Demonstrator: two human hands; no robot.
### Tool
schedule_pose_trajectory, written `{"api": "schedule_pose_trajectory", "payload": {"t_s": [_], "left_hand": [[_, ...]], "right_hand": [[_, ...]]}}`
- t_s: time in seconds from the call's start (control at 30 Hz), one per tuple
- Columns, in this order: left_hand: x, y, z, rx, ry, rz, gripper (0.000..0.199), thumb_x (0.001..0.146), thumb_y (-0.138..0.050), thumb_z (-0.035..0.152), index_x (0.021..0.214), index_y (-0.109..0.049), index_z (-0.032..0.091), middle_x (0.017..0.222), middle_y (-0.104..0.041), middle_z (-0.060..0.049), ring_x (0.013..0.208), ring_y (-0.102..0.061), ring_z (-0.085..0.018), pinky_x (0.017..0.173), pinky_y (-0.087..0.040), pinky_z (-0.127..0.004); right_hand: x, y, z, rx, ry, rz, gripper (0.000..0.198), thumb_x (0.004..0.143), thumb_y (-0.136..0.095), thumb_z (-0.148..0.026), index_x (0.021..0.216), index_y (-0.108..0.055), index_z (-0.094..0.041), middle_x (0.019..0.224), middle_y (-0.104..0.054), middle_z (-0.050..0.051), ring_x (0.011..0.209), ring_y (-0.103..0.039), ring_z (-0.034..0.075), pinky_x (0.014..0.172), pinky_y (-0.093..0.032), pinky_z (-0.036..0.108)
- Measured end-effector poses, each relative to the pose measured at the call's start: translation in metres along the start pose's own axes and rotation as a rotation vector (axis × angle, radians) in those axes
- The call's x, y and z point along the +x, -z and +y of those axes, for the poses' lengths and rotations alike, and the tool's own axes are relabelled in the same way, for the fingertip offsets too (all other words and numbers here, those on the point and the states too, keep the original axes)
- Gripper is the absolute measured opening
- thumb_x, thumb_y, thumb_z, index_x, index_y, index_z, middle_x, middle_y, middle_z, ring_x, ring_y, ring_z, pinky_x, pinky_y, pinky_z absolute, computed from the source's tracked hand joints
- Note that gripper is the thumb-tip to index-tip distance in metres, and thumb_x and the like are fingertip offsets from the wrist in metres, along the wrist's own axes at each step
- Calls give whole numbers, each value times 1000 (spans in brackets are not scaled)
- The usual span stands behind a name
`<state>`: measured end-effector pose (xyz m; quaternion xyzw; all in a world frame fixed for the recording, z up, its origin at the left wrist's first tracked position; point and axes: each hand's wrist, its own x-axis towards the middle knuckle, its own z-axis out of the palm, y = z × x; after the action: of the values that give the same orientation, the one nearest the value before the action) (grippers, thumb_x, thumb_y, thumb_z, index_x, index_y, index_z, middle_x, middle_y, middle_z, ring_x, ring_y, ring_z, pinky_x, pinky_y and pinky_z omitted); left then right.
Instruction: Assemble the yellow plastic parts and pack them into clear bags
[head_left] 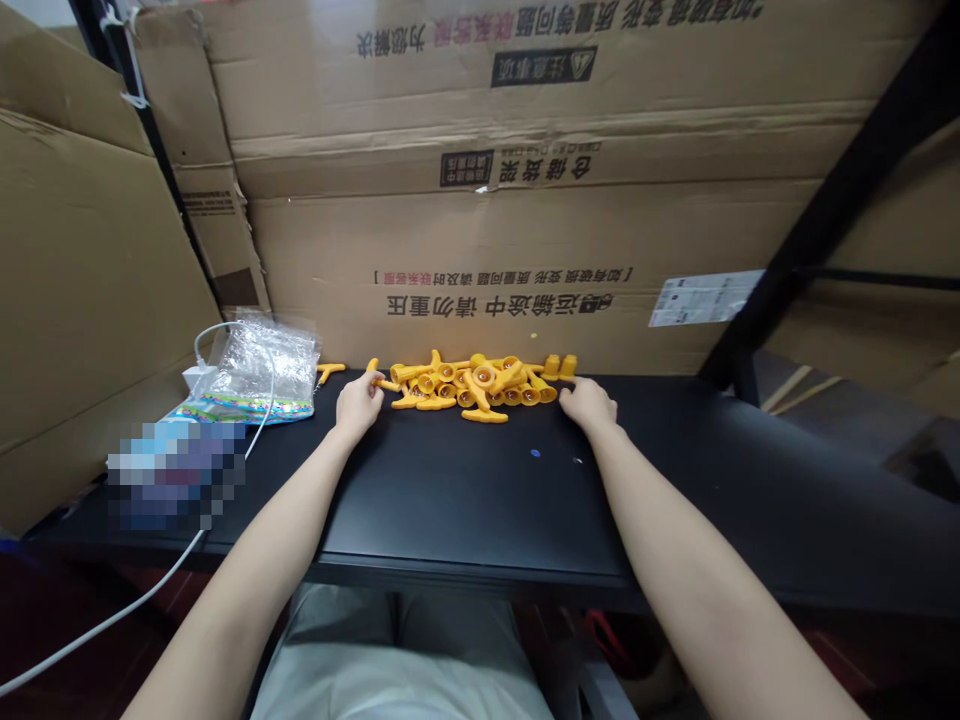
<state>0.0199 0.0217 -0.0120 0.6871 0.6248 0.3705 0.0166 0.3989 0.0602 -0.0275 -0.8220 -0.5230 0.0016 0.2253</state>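
Note:
My left hand [358,402] is closed around a yellow T-shaped handle [373,366], whose end sticks up above the fingers. To its right lies a pile of yellow T-handled pieces [484,412] and hollow cone-shaped yellow cups [531,396], many with their openings toward me. My right hand [589,405] is at the pile's right end with curled fingers; what is in them, if anything, is hidden. Just beyond its fingertips stand two small yellow cups [552,367] side by side. Another yellow T-handle [330,370] lies left of my left hand.
A black shelf [465,500] carries everything, with a cardboard wall [465,230] behind it. On the left are a clear plastic bag [266,365], a white charger [199,378] with its cable and a blurred-out item [180,475]. A black post [810,220] slants up at right.

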Motion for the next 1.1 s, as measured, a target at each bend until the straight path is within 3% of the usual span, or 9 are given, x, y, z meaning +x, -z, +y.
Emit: {"api": "schedule_pose_trajectory", "payload": {"t_s": [0.13,0.3,0.5,0.63,0.77,0.9,1.1], "left_hand": [[0,1,-2,29,71,23,29,82,-49,18,105,-65,25,81,-69,-1,76,-64,-16,69,-43,-24],[-2,3,-4,67,80,55,31,85,-46,18,111,-61,26,96,-70,-3,87,-65,-19,75,-46,-27],[1,-3,-10,-42,-5,185,35,85,-41,12,117,-55,21,117,-62,-8,105,-60,-21,88,-47,-32],[3,-7,-14,-71,31,243,35,82,-45,13,116,-53,20,118,-56,-10,102,-60,-21,88,-49,-34],[3,-8,-17,-28,105,187,41,79,-45,8,117,-52,20,117,-53,-10,97,-61,-21,87,-50,-34],[3,-11,-17,27,138,99,48,76,-50,11,123,-50,21,121,-51,-10,107,-57,-22,91,-48,-33],[3,-21,-23,270,136,-195,48,78,-48,14,124,-55,24,121,-56,-10,115,-52,-28,95,-44,-41]], "right_hand": [[-14,8,-19,43,85,99,39,86,-42,-23,118,-62,-17,127,-58,14,114,-56,30,92,-44,44],[-23,8,-34,71,167,90,35,86,-45,-23,116,-63,-19,126,-59,12,114,-56,27,92,-45,41],[-17,-3,-19,131,171,40,35,86,-43,-23,113,-65,-17,124,-61,12,112,-58,26,92,-46,37],[-10,-9,-13,148,177,-6,39,88,-41,-23,120,-61,-14,126,-60,13,114,-56,26,95,-44,35],[-7,-12,-14,145,171,-85,45,90,-37,-25,130,-53,-13,131,-56,15,119,-53,28,97,-42,39],[-6,-13,-15,133,176,-127,47,91,-35,-26,133,-50,-13,133,-54,15,123,-50,29,98,-41,40],[-3,-14,-13,126,199,-138,47,91,-34,-27,134,-49,-13,134,-53,15,124,-49,29,99,-40,39]]}}
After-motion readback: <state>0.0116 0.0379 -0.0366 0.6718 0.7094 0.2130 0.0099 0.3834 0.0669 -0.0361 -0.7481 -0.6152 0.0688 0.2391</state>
